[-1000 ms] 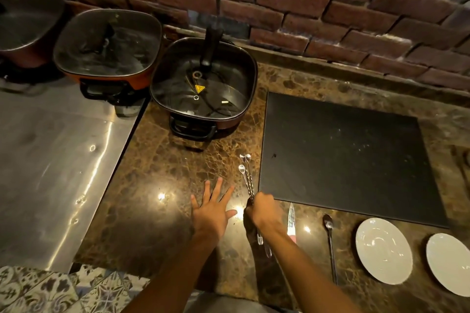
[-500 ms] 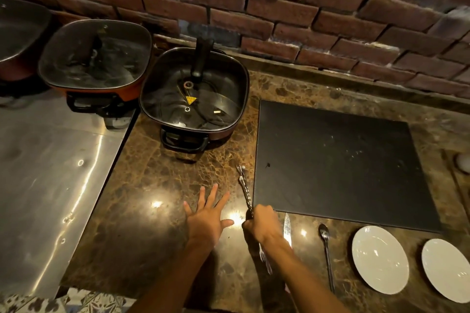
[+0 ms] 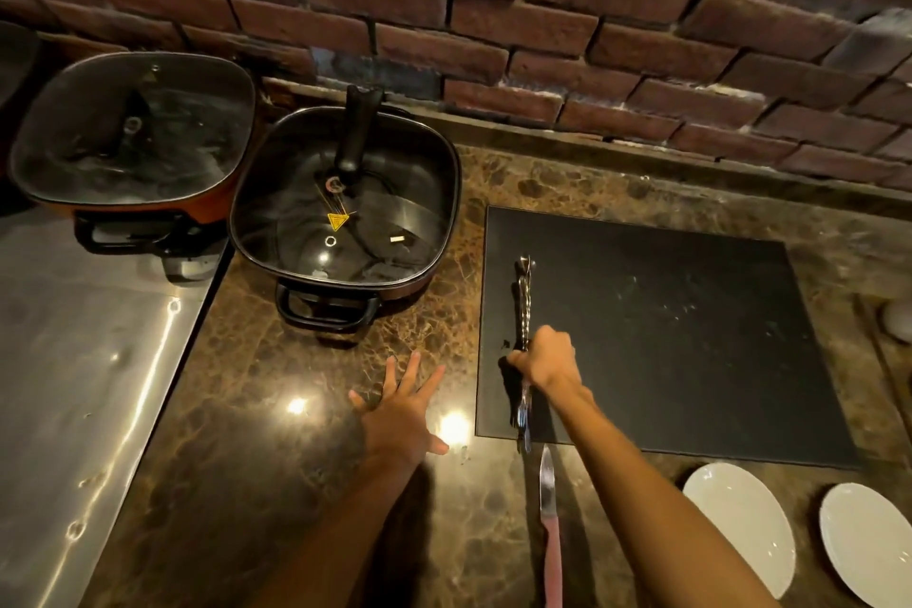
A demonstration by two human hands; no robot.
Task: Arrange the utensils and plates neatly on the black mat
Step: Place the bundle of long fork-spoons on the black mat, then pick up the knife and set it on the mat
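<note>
My right hand (image 3: 545,358) is shut on a bundle of metal utensils (image 3: 523,301), held over the left edge of the black mat (image 3: 691,336). Spoon ends point away from me and fork ends stick out toward me past the mat's near edge. My left hand (image 3: 402,415) lies flat with fingers spread on the brown marble counter, left of the mat. A pink-handled knife (image 3: 549,523) lies on the counter just below the mat. Two white plates (image 3: 740,533) (image 3: 866,541) sit on the counter at the bottom right.
Two lidded electric pans (image 3: 345,212) (image 3: 133,133) stand at the back left, one against the mat's left side. A steel surface (image 3: 74,410) fills the left. A brick wall (image 3: 493,15) runs behind. A pale object (image 3: 898,321) sits at the right edge.
My right hand has carried the utensil bundle from the counter rightward and away from me onto the mat's left edge. The dark spoon beside the knife is now hidden by my right arm.
</note>
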